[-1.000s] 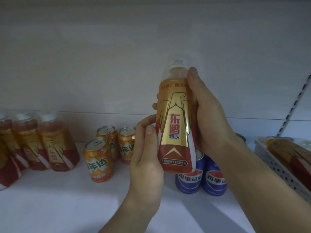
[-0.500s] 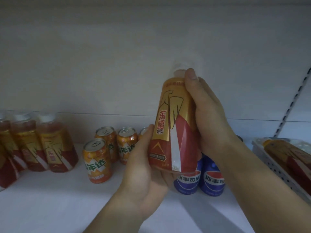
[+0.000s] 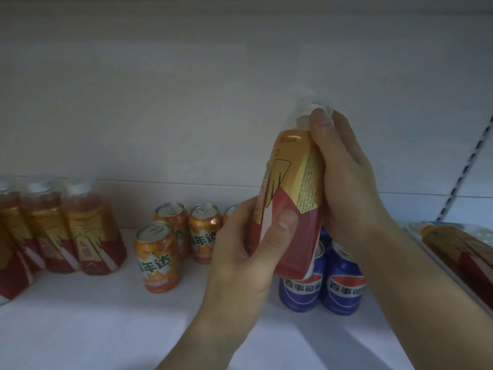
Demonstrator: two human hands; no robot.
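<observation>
I hold a gold-and-red energy drink bottle [image 3: 292,193] with a clear cap in the air above the white shelf [image 3: 106,329]. It leans a little to the right, and its small-print side faces me. My left hand [image 3: 250,252] grips its lower red part, thumb laid across the front. My right hand [image 3: 344,177] wraps round its right side, thumb tip up at the neck just below the cap.
Several matching bottles [image 3: 90,231] stand at the left of the shelf. Orange cans [image 3: 157,257] stand in the middle, and two blue cola cans [image 3: 344,284] sit behind the held bottle. A white basket [image 3: 437,260] at the right holds another bottle lying down.
The bottle has turned in my hands, so its front logo swung left and the printed side faces me. My left hand moved from beside the bottle to gripping its lower part.
</observation>
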